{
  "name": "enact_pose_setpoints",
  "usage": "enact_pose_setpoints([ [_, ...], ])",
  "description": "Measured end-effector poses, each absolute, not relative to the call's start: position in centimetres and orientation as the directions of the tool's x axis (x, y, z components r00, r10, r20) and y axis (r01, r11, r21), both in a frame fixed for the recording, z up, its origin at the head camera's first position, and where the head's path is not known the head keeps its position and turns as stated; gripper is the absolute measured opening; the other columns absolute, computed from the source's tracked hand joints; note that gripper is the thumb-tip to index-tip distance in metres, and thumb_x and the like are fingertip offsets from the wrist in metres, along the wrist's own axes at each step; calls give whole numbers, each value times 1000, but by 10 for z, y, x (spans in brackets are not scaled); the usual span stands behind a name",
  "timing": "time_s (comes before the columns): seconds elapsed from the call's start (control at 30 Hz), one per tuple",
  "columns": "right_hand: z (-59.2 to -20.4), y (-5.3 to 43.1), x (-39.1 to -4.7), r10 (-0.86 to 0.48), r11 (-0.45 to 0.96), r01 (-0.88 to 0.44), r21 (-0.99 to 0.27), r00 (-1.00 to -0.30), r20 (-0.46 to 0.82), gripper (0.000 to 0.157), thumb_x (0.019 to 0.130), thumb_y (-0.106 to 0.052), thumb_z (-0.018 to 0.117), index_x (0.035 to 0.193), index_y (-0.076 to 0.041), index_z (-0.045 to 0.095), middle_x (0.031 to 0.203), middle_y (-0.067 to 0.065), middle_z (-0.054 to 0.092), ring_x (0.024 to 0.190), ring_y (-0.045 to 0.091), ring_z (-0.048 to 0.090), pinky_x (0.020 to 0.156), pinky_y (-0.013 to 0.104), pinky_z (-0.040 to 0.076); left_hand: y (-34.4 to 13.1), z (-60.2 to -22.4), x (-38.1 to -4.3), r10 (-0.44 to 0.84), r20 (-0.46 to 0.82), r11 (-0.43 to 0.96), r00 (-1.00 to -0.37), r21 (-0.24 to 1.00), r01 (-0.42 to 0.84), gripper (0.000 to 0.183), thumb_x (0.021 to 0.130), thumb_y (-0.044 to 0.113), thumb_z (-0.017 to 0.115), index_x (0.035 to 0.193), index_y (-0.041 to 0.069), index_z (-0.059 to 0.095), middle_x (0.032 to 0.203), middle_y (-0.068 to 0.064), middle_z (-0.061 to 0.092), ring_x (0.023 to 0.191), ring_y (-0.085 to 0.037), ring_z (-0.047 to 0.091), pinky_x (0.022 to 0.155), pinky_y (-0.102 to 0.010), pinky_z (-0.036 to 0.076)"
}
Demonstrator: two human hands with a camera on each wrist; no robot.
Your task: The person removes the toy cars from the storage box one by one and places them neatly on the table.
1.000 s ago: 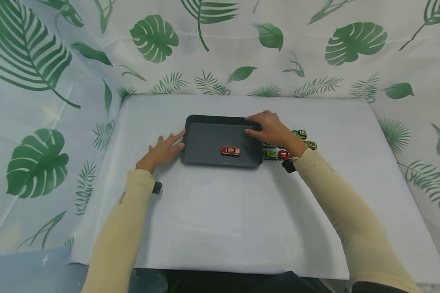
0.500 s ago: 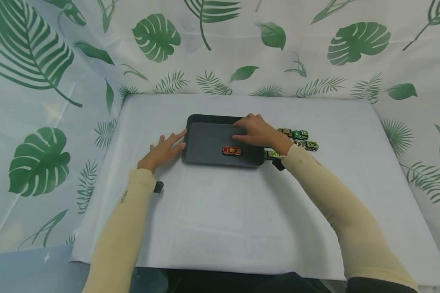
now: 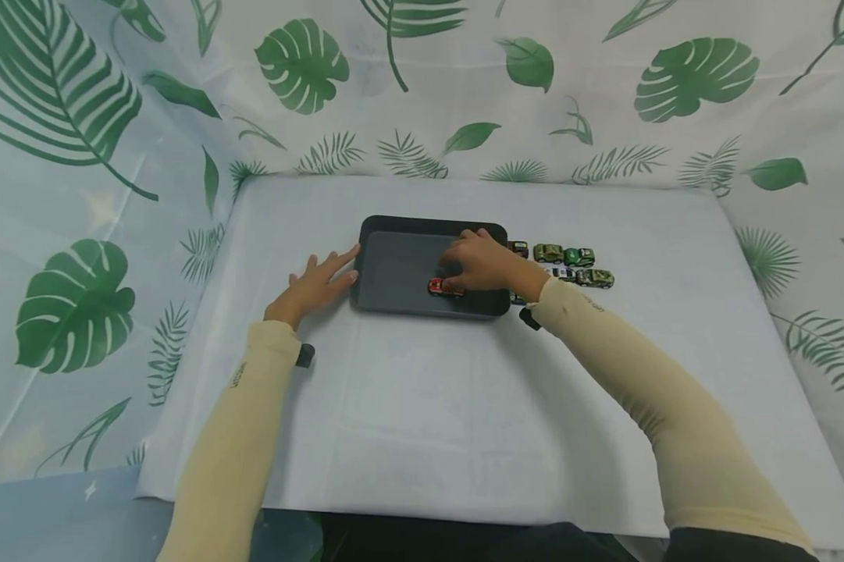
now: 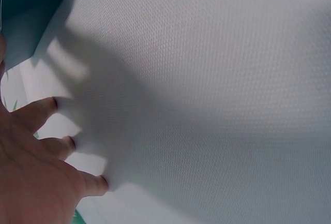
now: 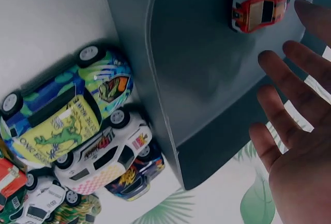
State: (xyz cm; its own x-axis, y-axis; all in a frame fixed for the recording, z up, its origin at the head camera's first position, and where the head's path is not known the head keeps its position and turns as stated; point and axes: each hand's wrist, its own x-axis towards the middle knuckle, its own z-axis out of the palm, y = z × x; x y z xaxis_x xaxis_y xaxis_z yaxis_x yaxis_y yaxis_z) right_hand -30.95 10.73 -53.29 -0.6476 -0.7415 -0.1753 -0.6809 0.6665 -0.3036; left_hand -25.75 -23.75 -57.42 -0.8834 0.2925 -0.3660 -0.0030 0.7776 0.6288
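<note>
A small red toy car [image 3: 436, 287] sits inside a dark grey rectangular tray [image 3: 386, 269] on the white table. My right hand [image 3: 482, 264] hovers over the tray's right half, thumb and fingers reaching toward the car and partly covering it in the head view. In the right wrist view the fingers of the right hand [image 5: 305, 151] are spread, apart from the red car [image 5: 261, 6]. My left hand [image 3: 305, 290] lies at the tray's left edge with straight fingers touching it. The left wrist view shows other fingers of the left hand [image 4: 36, 177] resting on the tablecloth.
Several toy cars stand right of the tray, partly behind my right forearm, among them a green car [image 3: 579, 256]. A blue and yellow car [image 5: 62, 113] and a white car [image 5: 106, 157] stand close to the tray's wall. A leaf-print curtain [image 3: 422, 94] hangs behind the table.
My right hand has moved left and nearer from the tray's right rim to the red car. The left hand stays at the tray's left edge.
</note>
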Motion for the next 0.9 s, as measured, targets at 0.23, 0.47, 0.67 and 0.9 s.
enact_pose_setpoints([
  [0.23, -538, 105, -304, -746, 664, -698, -267, -640, -184, 28, 95, -32, 85, 113, -11, 82, 128, 11, 73, 117, 36, 57, 96, 58, 41, -235, -571, -258, 287, -369, 780, -884, 626, -8, 65, 116, 52, 41, 174, 36, 16, 179, -16, 4, 160, -46, -17, 119, -75, -15],
  [0.47, -543, 105, -305, -751, 661, -719, -217, -635, -183, 31, 92, -35, 88, 111, -13, 81, 131, 12, 71, 123, 38, 56, 95, 57, 41, -236, -573, -258, 286, -372, 781, -883, 624, -10, 65, 116, 51, 40, 174, 36, 15, 179, -16, 3, 160, -46, -17, 119, -75, -15],
  [0.67, -547, 104, -303, -760, 650, -731, -210, -632, -150, 28, 91, -31, 88, 109, -11, 80, 127, 14, 71, 125, 40, 56, 98, 60, 42, -236, -573, -258, 282, -372, 782, -884, 624, -13, 65, 116, 52, 40, 174, 37, 15, 179, -16, 4, 160, -45, -17, 119, -74, -15],
  [0.9, -545, 105, -302, -763, 647, -735, -204, -629, -152, 25, 93, -28, 87, 108, -9, 80, 120, 13, 72, 119, 38, 57, 94, 58, 43, -235, -574, -259, 281, -375, 784, -883, 621, -15, 65, 116, 52, 40, 174, 36, 16, 179, -16, 3, 160, -45, -17, 119, -74, -15],
])
